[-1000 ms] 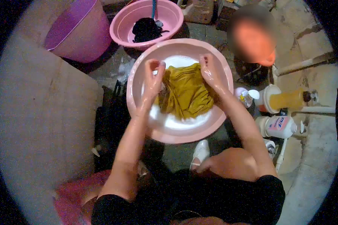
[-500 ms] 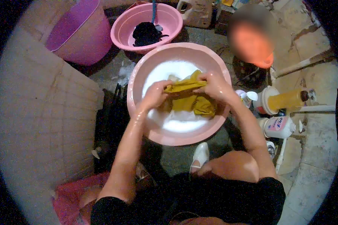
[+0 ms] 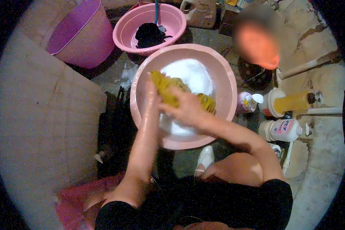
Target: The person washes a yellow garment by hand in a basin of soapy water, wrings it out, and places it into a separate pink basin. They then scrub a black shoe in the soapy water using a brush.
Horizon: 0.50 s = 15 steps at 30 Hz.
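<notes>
A wet mustard-yellow cloth [image 3: 165, 87] is bunched between my two hands over a large pink basin [image 3: 223, 73]. White sudsy water [image 3: 197, 74] fills the basin's bottom. My left hand [image 3: 152, 94] grips the cloth at its left side, the fingers mostly hidden behind the fabric. Across the front of it lies my right hand [image 3: 186, 107], pressed on the cloth close to my left hand and smeared by motion. Part of the cloth trails to the right, behind my right wrist, down toward the suds.
Behind stands a smaller pink basin [image 3: 120, 32] with black cloth [image 3: 151, 35] and a hose [image 3: 156, 13]. A purple tub [image 3: 90, 42] is at far left. On the right are a pump bottle [image 3: 247, 102], a yellow-liquid bottle [image 3: 295, 102] and a white bottle [image 3: 285, 130].
My right hand has swung left, close to my left hand. The cloth, earlier stretched between both hands, is now bunched at the basin's left side.
</notes>
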Tool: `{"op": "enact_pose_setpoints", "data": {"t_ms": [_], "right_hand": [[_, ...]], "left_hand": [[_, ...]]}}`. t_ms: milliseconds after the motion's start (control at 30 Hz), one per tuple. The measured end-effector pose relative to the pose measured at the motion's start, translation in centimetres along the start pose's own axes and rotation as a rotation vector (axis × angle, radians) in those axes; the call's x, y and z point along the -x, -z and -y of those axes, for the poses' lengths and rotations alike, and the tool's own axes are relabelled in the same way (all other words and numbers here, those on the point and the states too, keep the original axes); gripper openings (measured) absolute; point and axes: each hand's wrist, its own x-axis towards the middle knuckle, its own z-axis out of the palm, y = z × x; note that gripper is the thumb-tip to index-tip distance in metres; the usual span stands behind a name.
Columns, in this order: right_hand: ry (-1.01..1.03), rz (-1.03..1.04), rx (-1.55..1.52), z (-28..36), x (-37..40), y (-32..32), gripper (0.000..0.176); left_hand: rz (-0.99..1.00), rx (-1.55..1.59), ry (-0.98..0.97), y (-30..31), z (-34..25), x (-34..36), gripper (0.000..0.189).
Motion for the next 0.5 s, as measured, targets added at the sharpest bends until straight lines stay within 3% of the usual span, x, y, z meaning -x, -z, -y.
{"op": "enact_pose_setpoints", "data": {"t_ms": [33, 67, 100, 133, 167, 200, 267, 300, 333, 433, 467, 500], "right_hand": [[0.254, 0.058, 0.304, 0.8, 0.6, -1.2, 0.033], [0.306, 0.112, 0.488, -1.3, 0.4, -2.8, 0.036], [0.306, 0.113, 0.485, -2.4, -0.6, -2.0, 0.036], [0.084, 0.083, 0.368, -3.5, -2.2, -0.5, 0.033], [-0.124, 0.053, 0.251, -4.4, -3.6, 0.1, 0.030], [-0.120, 0.053, 0.251, -5.9, -4.0, -0.6, 0.030], [-0.053, -0.149, 0.484, -8.6, -3.4, -2.0, 0.025], [-0.049, -0.147, 0.486, -8.5, -3.2, -2.2, 0.025], [0.024, -0.118, 0.492, -8.3, -2.8, -1.8, 0.026], [0.220, -0.031, 0.474, -7.3, -1.1, -2.6, 0.027], [0.311, -0.010, 0.467, -6.9, -1.7, -2.8, 0.028], [0.047, -0.067, 0.361, -8.6, -3.0, -0.7, 0.032]], "left_hand": [[-0.038, 0.031, 0.051, 0.0, 1.3, 0.7, 0.045], [0.215, 0.285, 0.058, 3.5, 6.7, -2.4, 0.042], [0.210, 0.311, 0.088, 2.9, 8.4, -2.1, 0.039], [0.205, 0.336, 0.119, 2.2, 10.0, -1.8, 0.036], [-0.051, 0.136, 0.161, -2.0, 7.1, 1.7, 0.034], [-0.049, 0.136, 0.157, -3.0, 6.2, 2.6, 0.034], [-0.097, 0.030, 0.234, -3.6, 6.0, 4.1, 0.029], [-0.096, 0.033, 0.231, -0.8, 6.6, 2.3, 0.029], [0.302, 0.240, 0.184, 3.9, 8.0, -1.1, 0.030], [0.636, 0.414, 0.189, 4.0, 7.6, -1.1, 0.035], [0.296, 0.177, 0.154, 2.3, 8.6, -1.1, 0.035], [0.139, -0.035, 0.140, -1.2, 5.8, 1.5, 0.035]]}}
